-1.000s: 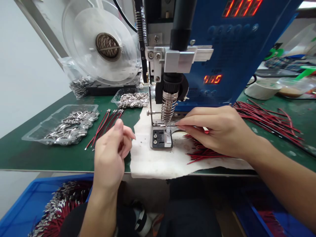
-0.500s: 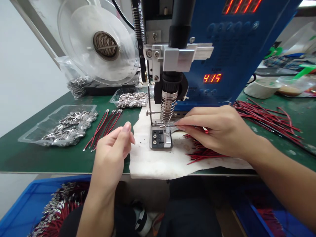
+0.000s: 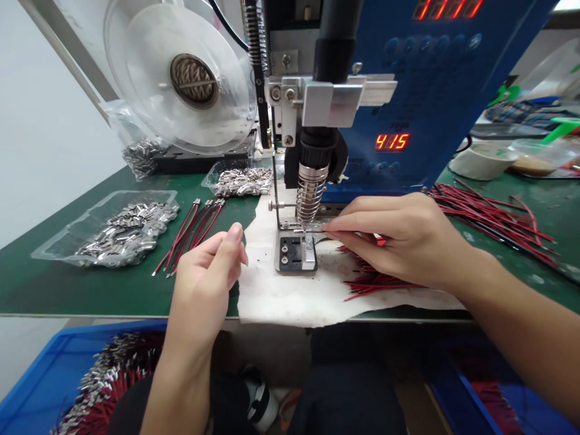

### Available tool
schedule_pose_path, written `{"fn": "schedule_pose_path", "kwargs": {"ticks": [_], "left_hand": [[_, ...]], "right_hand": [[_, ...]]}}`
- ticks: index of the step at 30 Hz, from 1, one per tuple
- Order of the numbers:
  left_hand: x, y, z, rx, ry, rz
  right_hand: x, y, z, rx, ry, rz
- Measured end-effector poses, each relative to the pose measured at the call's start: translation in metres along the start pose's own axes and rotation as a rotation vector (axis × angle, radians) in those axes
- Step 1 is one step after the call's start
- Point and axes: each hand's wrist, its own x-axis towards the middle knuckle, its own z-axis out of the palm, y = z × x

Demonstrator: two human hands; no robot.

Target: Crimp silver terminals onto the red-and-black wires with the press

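Note:
My right hand is closed in a pinch on a thin wire, its end under the soldering machine's spring-wrapped tip. Just below the tip sits a small metal connector, above the black and silver fixture. My left hand is closed to the left of the fixture, thumb pressed against its curled fingers. Whatever it may hold is hidden. Beneath my right hand, a bundle of red and black wires lies on a white cloth.
Wires with metal ends lie left, beside a clear tray of metal connectors. A smaller tray stands behind. More wires lie right, near a tape roll. The blue machine housing rises behind. Blue bins stand below the table.
Both hands keep almost the same place and grip. The machine appears shifted very slightly in the view; nothing has been picked up or released.

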Motion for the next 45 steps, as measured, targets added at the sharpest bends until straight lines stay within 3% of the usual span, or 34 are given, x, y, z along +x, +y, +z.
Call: {"fn": "schedule_pose_path", "kwargs": {"ticks": [15,23,27,35,45], "left_hand": [[-0.001,0.001,0.002,0.012,0.000,0.001],[-0.001,0.001,0.003,0.027,-0.014,0.004],[-0.001,0.005,0.007,0.034,0.007,-0.001],[-0.002,0.004,0.006,0.050,0.019,0.010],[-0.003,0.002,0.004,0.041,-0.007,0.011]], "right_hand": [[-0.001,-0.004,-0.001,-0.005,0.009,-0.048],[-0.005,-0.011,-0.005,-0.093,0.165,-0.168],[-0.007,-0.014,-0.010,-0.065,0.142,-0.201],[-0.008,-0.016,-0.010,-0.090,0.134,-0.134],[-0.009,-0.015,-0.009,-0.110,0.151,-0.157]]}}
